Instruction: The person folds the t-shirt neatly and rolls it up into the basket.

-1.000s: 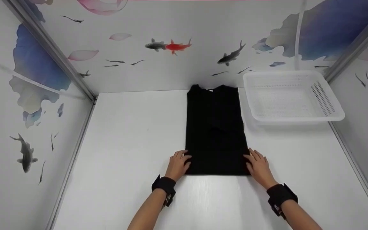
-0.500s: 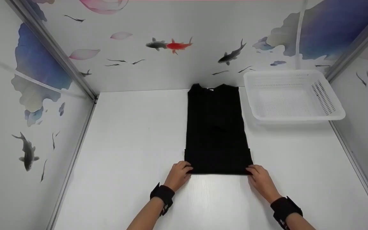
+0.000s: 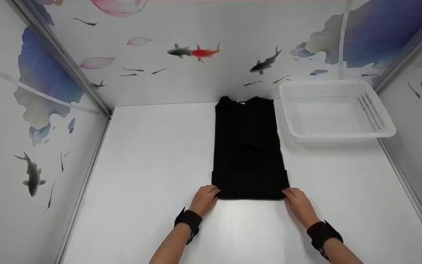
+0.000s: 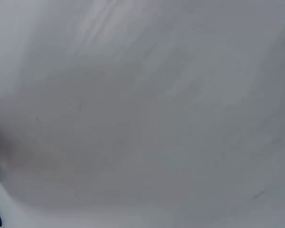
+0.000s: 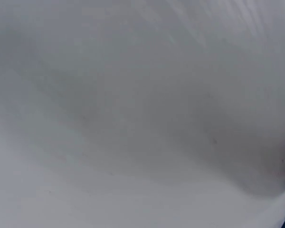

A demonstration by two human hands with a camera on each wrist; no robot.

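A black shirt (image 3: pixel 247 146), folded into a long narrow rectangle, lies flat with its neckline at the back wall and a small white label at the neck. A slightly wider folded band crosses its near end. My left hand (image 3: pixel 204 200) pinches the near left corner of the shirt. At the near right corner, my right hand (image 3: pixel 300 205) pinches the cloth in the same way. Both wrist views show mostly the white tabletop, with a sliver of dark cloth at the left wrist view's lower left and the right wrist view's lower right.
A white perforated plastic basket (image 3: pixel 337 110) stands at the back right, close to the shirt. White panels printed with fish and petals wall in the white table (image 3: pixel 152 154) at the back and both sides. Metal strips (image 3: pixel 97 146) run along the side edges.
Both hands have moved toward me, from the shirt's side edges to its near corners. A folded band now shows across the near end. During the last half second, little has moved.
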